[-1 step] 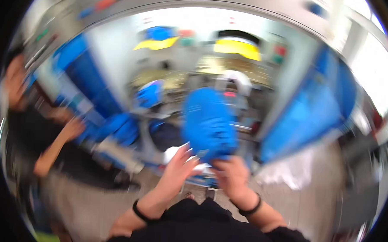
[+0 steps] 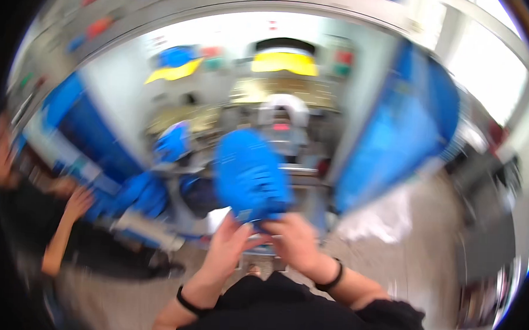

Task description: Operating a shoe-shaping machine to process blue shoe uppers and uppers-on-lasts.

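Note:
A blue shoe upper [image 2: 244,164], its rounded toe pointing away and lace rows across its middle, is held out before me. My right hand [image 2: 293,240] is closed on its near end, at the right. My left hand [image 2: 229,240] has its fingers and thumb at the same end, on the left, and seems to pinch the edge; blur hides the exact grip. Just beyond the upper stands a machine with a white horseshoe-shaped part [image 2: 285,107] and a red light.
Blue side panels [image 2: 390,135] flank the machine. Another blue upper [image 2: 172,143] sits at the left station, with a blue heap [image 2: 139,195] nearby. At far left a co-worker's hand [image 2: 80,201] reaches in. White sheeting [image 2: 380,217] lies on the floor at right.
My left hand has closed in from spread fingers to the upper's near end. The whole scene has slid left in the view as my head turned.

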Available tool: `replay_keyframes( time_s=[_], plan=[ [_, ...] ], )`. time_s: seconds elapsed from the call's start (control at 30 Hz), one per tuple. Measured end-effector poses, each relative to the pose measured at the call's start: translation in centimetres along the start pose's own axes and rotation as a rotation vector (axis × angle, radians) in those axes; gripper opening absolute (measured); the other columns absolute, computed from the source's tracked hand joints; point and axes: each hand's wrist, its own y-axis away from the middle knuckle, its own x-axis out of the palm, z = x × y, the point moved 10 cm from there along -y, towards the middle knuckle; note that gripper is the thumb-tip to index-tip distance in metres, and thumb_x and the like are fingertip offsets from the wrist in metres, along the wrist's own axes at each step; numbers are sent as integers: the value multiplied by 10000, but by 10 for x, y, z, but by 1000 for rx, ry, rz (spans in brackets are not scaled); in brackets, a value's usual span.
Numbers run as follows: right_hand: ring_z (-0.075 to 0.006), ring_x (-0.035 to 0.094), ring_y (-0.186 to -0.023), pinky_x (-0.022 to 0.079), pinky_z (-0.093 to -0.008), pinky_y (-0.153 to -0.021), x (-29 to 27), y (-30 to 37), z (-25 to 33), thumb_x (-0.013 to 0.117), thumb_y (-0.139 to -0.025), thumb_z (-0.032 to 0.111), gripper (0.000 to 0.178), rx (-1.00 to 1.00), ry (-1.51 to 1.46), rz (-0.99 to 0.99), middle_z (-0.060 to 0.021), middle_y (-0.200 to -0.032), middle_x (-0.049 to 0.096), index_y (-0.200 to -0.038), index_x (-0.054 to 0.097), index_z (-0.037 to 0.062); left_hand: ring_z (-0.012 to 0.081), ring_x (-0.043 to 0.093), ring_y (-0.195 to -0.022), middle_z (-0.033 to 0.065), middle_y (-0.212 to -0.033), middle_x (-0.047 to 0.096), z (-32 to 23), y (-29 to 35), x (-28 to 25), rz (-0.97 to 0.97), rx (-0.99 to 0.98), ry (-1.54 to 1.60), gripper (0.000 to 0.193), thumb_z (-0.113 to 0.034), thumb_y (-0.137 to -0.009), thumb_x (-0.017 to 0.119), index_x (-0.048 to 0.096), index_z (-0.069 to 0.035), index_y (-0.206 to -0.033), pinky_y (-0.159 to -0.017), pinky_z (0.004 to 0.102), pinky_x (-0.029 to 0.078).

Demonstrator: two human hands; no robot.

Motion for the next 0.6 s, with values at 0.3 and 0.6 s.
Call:
replay_keyframes(
  time_s=[0.3, 0.6],
  plan=[
    [-312, 631, -797, 515, -378, -654, -13, 16, -73, 770, -735, 65, 300, 399, 286, 24, -119, -949, 621, -1007, 641, 72, 185, 646, -980, 70, -1183, 598, 113, -88, 19, 82, -319, 328, 369, -109, -985, 574, 439, -116, -1328, -826, 343, 571],
    [-395, 529, -1166, 455, -453, -969, -3, -58, -156, 737, -805, 213, 444, 445, 442, -21, -163, -1269, 568, -1218, 620, 98, 180, 679, -942, 48, -1077, 659, 139, -211, 8, 145, -392, 327, 284, -254, -993, 585, 529, -77, -1207, -801, 317, 572]
  ],
)
